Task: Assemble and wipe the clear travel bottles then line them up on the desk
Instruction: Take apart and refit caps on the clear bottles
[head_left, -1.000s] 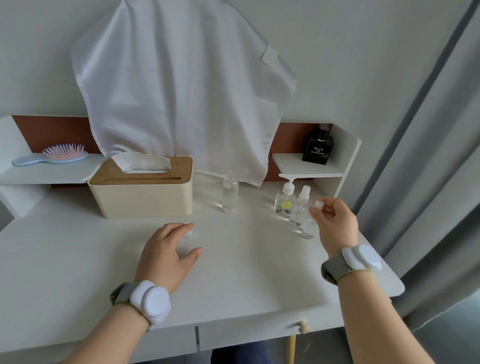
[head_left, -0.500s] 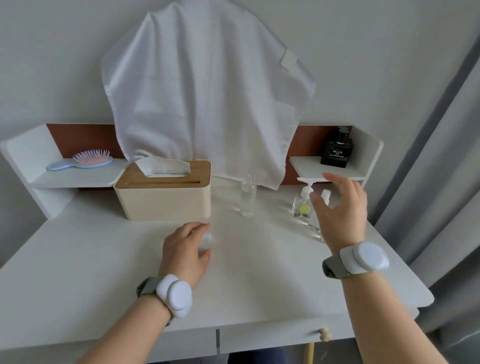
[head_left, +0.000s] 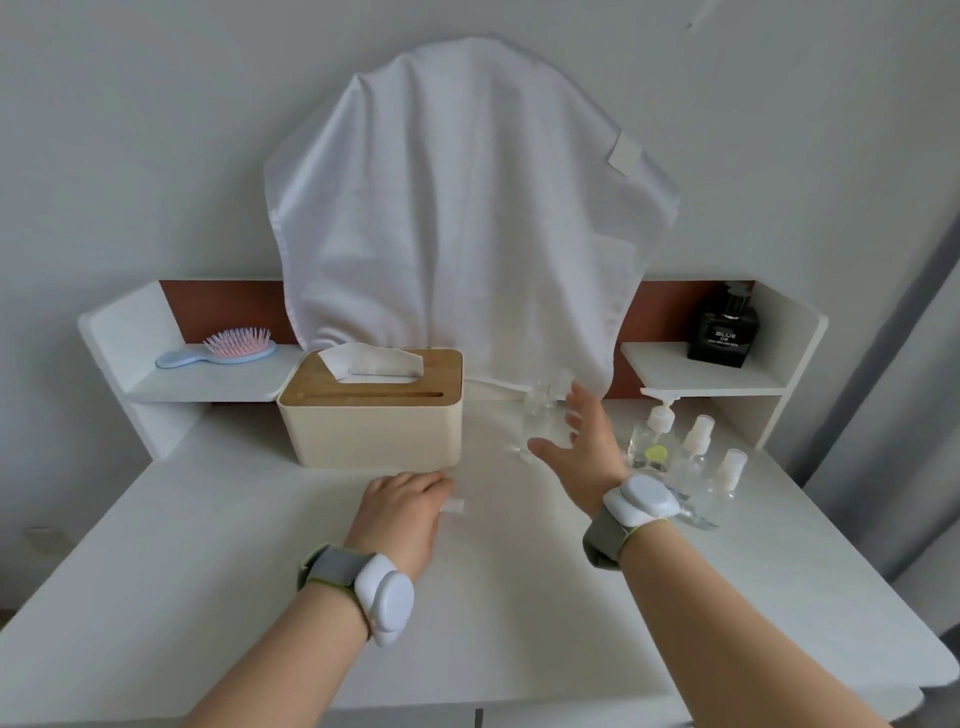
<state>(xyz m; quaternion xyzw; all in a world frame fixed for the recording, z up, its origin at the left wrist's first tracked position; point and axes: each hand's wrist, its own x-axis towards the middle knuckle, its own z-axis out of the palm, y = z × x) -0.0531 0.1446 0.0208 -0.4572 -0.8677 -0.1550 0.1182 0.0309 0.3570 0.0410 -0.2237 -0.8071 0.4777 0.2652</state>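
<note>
Right hand (head_left: 584, 447), fingers spread and holding nothing, reaches for the uncapped clear bottle (head_left: 540, 421) standing near the bench (head_left: 208, 571) rear, beside the tissue box (head_left: 371, 415). Left hand (head_left: 402, 512) rests on the bench, fingers curled over a small white cap (head_left: 454, 505) (grip unclear). Three capped bottles (head_left: 691, 457) stand right. Risk: the light bottle tips if the spread fingers strike its side; the cap may roll off.
</note>
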